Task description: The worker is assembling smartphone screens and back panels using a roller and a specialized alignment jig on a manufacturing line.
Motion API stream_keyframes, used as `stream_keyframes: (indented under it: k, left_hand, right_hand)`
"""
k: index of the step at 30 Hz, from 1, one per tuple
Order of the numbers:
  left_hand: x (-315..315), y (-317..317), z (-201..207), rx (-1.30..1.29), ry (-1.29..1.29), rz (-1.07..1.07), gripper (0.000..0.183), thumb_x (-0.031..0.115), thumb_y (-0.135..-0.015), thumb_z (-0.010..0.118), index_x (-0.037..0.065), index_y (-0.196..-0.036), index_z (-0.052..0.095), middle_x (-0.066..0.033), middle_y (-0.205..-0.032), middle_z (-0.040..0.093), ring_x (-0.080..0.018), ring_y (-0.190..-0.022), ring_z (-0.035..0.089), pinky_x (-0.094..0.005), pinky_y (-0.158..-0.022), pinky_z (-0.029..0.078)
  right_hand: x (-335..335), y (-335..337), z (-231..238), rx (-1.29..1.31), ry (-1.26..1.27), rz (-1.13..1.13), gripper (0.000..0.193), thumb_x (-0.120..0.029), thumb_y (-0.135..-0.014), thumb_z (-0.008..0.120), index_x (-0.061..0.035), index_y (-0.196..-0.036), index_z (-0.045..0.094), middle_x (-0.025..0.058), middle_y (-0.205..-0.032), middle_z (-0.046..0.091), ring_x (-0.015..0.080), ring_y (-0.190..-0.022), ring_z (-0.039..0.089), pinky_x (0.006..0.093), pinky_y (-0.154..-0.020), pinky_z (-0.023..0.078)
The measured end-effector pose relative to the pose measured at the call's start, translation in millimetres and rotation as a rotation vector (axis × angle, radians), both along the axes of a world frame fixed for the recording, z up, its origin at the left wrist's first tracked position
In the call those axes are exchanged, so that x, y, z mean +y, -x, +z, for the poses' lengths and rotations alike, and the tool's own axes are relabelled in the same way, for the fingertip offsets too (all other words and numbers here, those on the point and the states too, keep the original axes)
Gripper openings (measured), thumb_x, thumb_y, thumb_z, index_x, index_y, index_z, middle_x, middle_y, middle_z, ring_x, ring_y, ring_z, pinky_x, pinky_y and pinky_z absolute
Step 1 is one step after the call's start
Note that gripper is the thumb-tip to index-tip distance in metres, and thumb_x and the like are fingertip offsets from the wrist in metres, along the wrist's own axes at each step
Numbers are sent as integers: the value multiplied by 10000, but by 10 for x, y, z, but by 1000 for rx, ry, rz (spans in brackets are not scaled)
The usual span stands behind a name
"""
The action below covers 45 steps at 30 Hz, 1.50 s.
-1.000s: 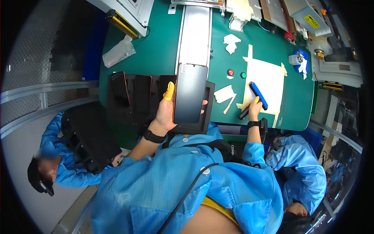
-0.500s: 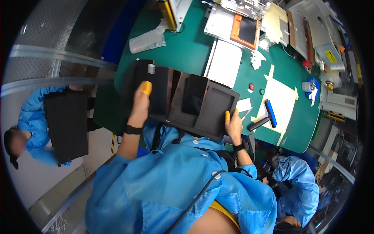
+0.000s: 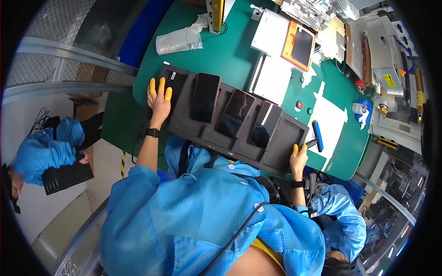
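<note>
A long black tray (image 3: 291, 140) lies tilted across the front of my body, its right end lower in the picture. Three dark, glossy phone-like panels rest side by side in it: a left one (image 3: 206, 97), a middle one (image 3: 235, 114) and a right one (image 3: 265, 125). My left hand (image 3: 159, 103), with yellow finger cots, holds the tray's left end, its fingers apart over the surface beside a small white label (image 3: 172, 76). At the right end, my right hand (image 3: 299, 158) grips the corner, yellow-tipped thumb and finger at the edge.
The green table (image 3: 239, 50) bears a bubble-wrap bag (image 3: 179, 42), an orange frame (image 3: 288, 46) with a dark panel, a blue roller (image 3: 317, 136), and red (image 3: 299, 105) and green buttons. Co-workers in blue are at left (image 3: 46, 149) and lower right (image 3: 343, 211).
The tray has swung out level, and three panels now show where one was plain before. My right hand moved right and down; my left hand shifted left and its fingers spread.
</note>
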<state>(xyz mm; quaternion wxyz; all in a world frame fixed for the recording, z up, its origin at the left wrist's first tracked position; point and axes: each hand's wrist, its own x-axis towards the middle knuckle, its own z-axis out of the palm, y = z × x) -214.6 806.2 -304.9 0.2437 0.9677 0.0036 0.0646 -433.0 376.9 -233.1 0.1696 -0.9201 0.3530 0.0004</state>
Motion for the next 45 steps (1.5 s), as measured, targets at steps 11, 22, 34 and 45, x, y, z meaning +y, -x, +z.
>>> stream_keyframes:
  k: [11,22,34,45]
  left_hand:
    - [556,368,204,410,457,259,371,108,-818,518,15,-1175,474,-153,-1013,572,-217,-856,548,-280,-747,420]
    - [-659,-108,793,-63,231,4,241,83,-724,591,17,-956,605,-169,-917,593,-318,-864,563,-371,-768,436]
    - [-3539,-742,744,-333,131,-237,450,402,-660,666,14,-872,583,-163,-810,583,-302,-769,555,-419,-658,441]
    - [-2405,-205,1421,893,1745,-179,366,73,-811,474,-1,-1162,405,-171,-997,536,-359,-939,555,-471,-732,502]
  right_hand:
    - [1205,-982,248,-249,-137,508,159,-98,-708,614,-23,-846,589,159,-837,534,317,-772,515,397,-679,432]
    - [1492,-1091,-65,-350,-550,185,214,-114,-768,581,-4,-902,456,251,-832,504,432,-735,510,459,-633,425]
    - [-192,-1136,404,-669,-454,-24,227,-51,-848,485,-23,-1065,422,110,-758,533,145,-624,489,280,-576,409]
    - [-109,-2303,147,-613,-291,-47,237,-41,-769,449,-5,-1001,417,234,-992,464,405,-973,425,475,-795,356]
